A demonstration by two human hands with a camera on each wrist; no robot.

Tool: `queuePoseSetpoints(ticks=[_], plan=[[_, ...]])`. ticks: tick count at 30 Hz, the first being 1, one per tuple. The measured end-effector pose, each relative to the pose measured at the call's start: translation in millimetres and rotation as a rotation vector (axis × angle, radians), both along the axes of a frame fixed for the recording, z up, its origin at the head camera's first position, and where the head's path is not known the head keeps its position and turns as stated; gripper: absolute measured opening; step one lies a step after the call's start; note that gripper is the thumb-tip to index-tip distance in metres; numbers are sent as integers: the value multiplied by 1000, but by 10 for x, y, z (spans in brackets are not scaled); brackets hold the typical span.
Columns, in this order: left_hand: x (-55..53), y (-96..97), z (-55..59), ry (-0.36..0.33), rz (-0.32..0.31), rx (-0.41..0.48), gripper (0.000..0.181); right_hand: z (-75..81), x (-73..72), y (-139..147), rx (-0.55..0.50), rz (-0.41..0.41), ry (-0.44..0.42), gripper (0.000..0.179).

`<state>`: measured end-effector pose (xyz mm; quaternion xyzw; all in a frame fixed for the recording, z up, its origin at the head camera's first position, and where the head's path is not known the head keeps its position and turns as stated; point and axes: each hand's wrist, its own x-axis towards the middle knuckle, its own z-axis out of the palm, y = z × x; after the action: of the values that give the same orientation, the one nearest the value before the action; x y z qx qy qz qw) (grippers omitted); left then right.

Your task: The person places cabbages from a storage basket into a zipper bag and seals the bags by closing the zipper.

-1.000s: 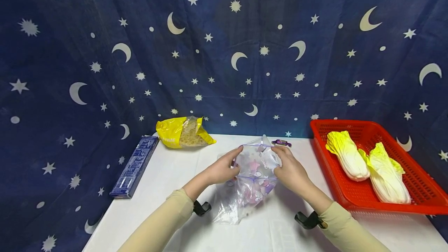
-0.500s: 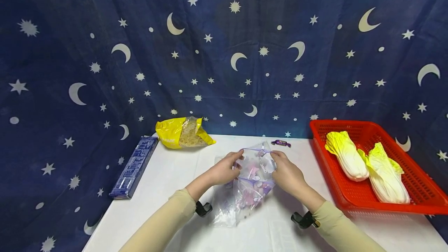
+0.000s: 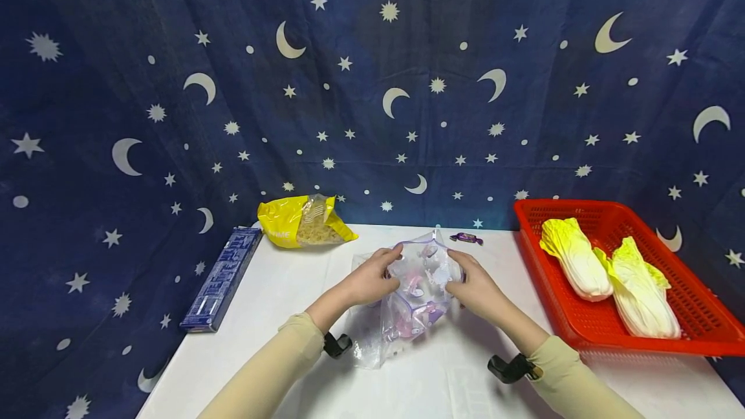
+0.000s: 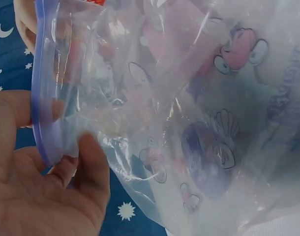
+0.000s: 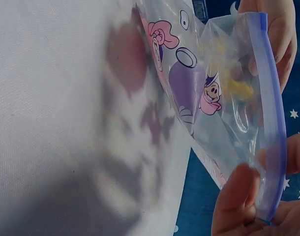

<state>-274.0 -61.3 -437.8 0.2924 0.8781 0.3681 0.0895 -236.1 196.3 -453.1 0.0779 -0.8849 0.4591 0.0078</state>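
A clear zip bag [image 3: 416, 277] printed with pink and purple cartoon figures is held up over the white table, its purple-edged mouth spread apart. My left hand [image 3: 372, 280] grips the left side of the mouth. In the left wrist view its thumb [image 4: 93, 169] presses the plastic below the purple zip strip [image 4: 39, 83]. On the opposite side my right hand [image 3: 477, 286] pinches the rim; the right wrist view has its thumb [image 5: 238, 194] against the bag near the strip [image 5: 275, 113]. Some fingers are hidden behind the plastic. A clear crumpled sheet of plastic [image 3: 367, 335] hangs at the lower left.
Behind the bag lies a purple-wrapped candy [image 3: 467, 238]. A yellow packet of pasta-like pieces [image 3: 305, 222] sits at the back left, beside a long blue box [image 3: 224, 280]. On the right, a red basket [image 3: 553, 296] holds two Chinese cabbages [image 3: 582, 264]. A starry curtain [image 3: 372, 115] stands behind.
Both hands keep hold of the zip bag and have shifted slightly left with it. Its mouth looks more spread than half a second ago. The other things have stayed put.
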Motion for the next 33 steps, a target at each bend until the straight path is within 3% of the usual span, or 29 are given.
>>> queuePoseSetpoints(ticks=[4,8,17,26,33], plan=[[-14,-24,-7,-93,-16,67,79,26,26,13,-96,19,-53,75],[-29,-40,-23,-141,-44,119,78,46,43,9,-107,12,-73,76],[-28,-49,-20,-179,-91,157,81,-17,13,-7,-65,4,-92,83],[-38,-27,-79,-222,-72,199,82,-34,27,-14,-65,-6,-93,79],[-33,-34,-101,-221,-54,216,82,-4,58,-22,-117,-13,-145,78]])
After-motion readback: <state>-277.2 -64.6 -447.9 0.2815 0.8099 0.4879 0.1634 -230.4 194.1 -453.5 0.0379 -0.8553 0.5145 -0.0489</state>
